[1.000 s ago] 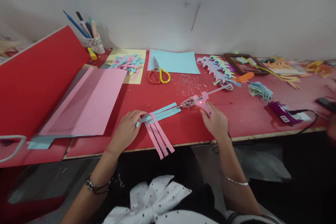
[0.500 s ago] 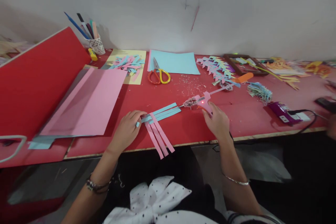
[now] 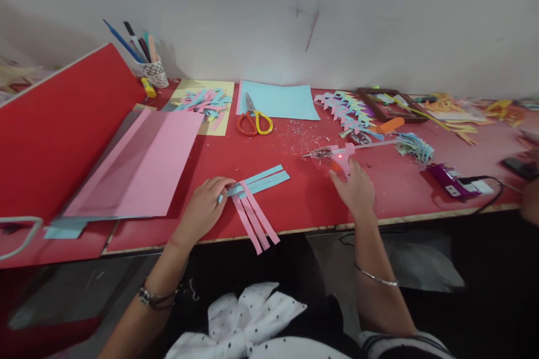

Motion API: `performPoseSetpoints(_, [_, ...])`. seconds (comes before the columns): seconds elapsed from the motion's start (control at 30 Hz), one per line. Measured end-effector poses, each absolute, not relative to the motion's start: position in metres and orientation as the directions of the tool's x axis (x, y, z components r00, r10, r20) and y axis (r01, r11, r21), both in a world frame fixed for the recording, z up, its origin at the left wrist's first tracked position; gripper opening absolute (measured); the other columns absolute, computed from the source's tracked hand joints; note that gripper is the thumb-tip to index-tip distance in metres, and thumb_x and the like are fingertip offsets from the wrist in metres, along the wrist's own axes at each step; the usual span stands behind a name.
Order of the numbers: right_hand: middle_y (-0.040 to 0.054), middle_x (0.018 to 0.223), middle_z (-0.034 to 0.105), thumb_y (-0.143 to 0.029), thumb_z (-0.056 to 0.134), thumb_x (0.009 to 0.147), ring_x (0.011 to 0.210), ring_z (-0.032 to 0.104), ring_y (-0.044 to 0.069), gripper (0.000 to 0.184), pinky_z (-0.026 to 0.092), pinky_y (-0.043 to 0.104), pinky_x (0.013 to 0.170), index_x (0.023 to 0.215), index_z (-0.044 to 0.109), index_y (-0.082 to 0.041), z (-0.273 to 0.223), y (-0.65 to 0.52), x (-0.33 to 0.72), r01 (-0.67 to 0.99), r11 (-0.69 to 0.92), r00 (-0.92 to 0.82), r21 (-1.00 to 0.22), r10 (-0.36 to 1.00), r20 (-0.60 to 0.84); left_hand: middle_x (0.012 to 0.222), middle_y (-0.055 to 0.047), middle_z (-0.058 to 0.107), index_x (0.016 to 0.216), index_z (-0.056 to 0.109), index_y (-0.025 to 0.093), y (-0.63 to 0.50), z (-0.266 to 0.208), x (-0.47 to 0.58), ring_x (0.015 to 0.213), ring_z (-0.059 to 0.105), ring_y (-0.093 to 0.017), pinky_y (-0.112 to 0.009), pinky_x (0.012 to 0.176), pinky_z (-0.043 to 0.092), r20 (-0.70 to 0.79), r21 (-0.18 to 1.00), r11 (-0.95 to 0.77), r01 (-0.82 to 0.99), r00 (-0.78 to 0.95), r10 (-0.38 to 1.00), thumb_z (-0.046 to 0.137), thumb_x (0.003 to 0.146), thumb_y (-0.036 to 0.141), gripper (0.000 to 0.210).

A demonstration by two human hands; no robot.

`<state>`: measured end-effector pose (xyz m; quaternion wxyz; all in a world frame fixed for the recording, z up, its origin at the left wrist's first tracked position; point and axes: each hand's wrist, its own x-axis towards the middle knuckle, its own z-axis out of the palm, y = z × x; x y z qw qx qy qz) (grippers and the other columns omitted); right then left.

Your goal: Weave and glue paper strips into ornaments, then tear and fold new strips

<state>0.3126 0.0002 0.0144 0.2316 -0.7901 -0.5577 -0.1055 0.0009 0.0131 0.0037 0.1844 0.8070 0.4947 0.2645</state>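
Observation:
My left hand [image 3: 206, 202] is closed on the ends of several woven paper strips near the table's front edge. The blue strips [image 3: 267, 179] point right, and the pink strips [image 3: 256, 224] hang down toward the edge, crossing the blue ones near my fingertips. In my right hand [image 3: 356, 188] is a pink glue gun [image 3: 346, 156], its handle gripped and a small red light lit. The gun's nozzle points left, above and apart from the strips, and a pale glue stick trails from its back.
Red-and-yellow scissors [image 3: 255, 122] lie beyond the strips, by a blue sheet [image 3: 282, 102]. Pink sheets [image 3: 147, 162] lie left. Paper garlands [image 3: 347, 109], a wooden frame [image 3: 393, 102] and a purple power box [image 3: 452, 182] with a cord are right. A pen cup [image 3: 155, 72] stands at the wall.
My right hand has moved the glue gun right and slightly away from me, so its nozzle has left the blue strips. My left hand and the strips have stayed put.

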Motion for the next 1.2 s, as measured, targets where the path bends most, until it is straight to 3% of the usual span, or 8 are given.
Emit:
performPoseSetpoints(0.17, [0.0196,0.100,0.054,-0.044,0.045,0.077,0.100,0.048,0.032,0.044,0.039,0.046,0.080,0.106,0.053,-0.011,0.027,-0.002,0.294,0.928,-0.244,0.363,-0.282,0.760,0.539,0.095,-0.007,0.061,0.094,0.053,0.018,0.013,0.006,0.001,0.091,0.054,-0.020,-0.037,0.082,0.043,0.228,0.564,-0.427,0.707,0.364,0.903,0.025,0.086,0.029,0.031])
performPoseSetpoints(0.23, [0.0179,0.102,0.054,-0.041,0.045,0.079,0.103,0.046,0.030,0.041,0.037,0.046,0.085,0.108,0.052,-0.012,0.032,-0.006,0.272,0.934,-0.134,0.316,-0.330,0.739,0.595,0.095,-0.007,0.061,0.095,0.053,0.018,0.012,0.007,0.001,0.090,0.054,-0.020,-0.036,0.081,0.043,0.225,0.563,-0.428,0.707,0.367,0.903,0.027,0.086,0.033,0.032])
performPoseSetpoints(0.33, [0.0120,0.104,0.056,-0.039,0.043,0.081,0.102,0.049,0.024,0.038,0.038,0.040,0.088,0.111,0.050,-0.017,0.034,-0.012,0.228,0.903,0.252,-0.050,-0.348,0.866,0.497,0.095,-0.007,0.061,0.096,0.053,0.018,0.012,0.007,0.001,0.091,0.054,-0.021,-0.036,0.080,0.043,0.235,0.541,-0.452,0.709,0.389,0.891,0.034,0.084,0.040,0.031])
performPoseSetpoints(0.43, [0.0107,0.108,0.056,-0.044,0.047,0.079,0.101,0.049,0.023,0.048,0.040,0.037,0.083,0.118,0.045,-0.017,0.030,-0.012,0.185,0.827,0.411,-0.301,-0.382,0.900,0.317,0.094,-0.008,0.061,0.095,0.054,0.019,0.011,0.005,0.001,0.091,0.054,-0.023,-0.037,0.079,0.043,0.239,0.487,-0.469,0.736,0.404,0.883,0.043,0.079,0.044,0.031])
performPoseSetpoints(0.57, [0.0106,0.097,0.059,-0.048,0.052,0.074,0.091,0.053,0.023,0.046,0.039,0.037,0.078,0.107,0.053,-0.015,0.033,0.000,0.156,0.832,0.372,-0.290,-0.411,0.924,0.250,0.092,-0.007,0.059,0.096,0.053,0.018,0.011,0.002,0.001,0.088,0.054,-0.023,-0.037,0.076,0.043,0.262,0.447,-0.498,0.743,0.424,0.867,0.046,0.079,0.040,0.028])
performPoseSetpoints(0.7, [0.0035,0.080,0.062,-0.033,0.046,0.082,0.073,0.056,0.015,0.022,0.037,0.029,0.073,0.089,0.060,-0.017,0.048,0.016,0.162,0.789,0.328,-0.214,-0.520,0.940,0.267,0.090,-0.006,0.059,0.092,0.053,0.019,0.012,0.002,0.002,0.087,0.054,-0.022,-0.036,0.075,0.043,0.276,0.439,-0.499,0.747,0.417,0.866,0.047,0.079,0.035,0.022])
performPoseSetpoints(0.83, [-0.0017,0.073,0.064,-0.022,0.047,0.081,0.060,0.053,0.010,0.015,0.033,0.027,0.070,0.081,0.062,-0.019,0.058,0.022,0.187,0.759,0.254,-0.084,-0.600,0.951,0.297,0.091,-0.006,0.060,0.092,0.054,0.019,0.012,0.004,0.002,0.086,0.054,-0.021,-0.036,0.076,0.043,0.257,0.461,-0.490,0.740,0.417,0.872,0.048,0.079,0.031,0.019])
performPoseSetpoints(1.2, [0.0009,0.080,0.068,-0.017,0.046,0.080,0.076,0.057,0.017,0.018,0.024,0.037,0.082,0.077,0.063,-0.020,0.039,0.019,0.217,0.911,0.098,0.016,-0.402,0.962,0.272,0.093,-0.006,0.060,0.093,0.055,0.018,0.012,0.003,0.003,0.087,0.053,-0.021,-0.035,0.076,0.043,0.261,0.430,-0.497,0.754,0.423,0.868,0.048,0.079,0.031,0.020])
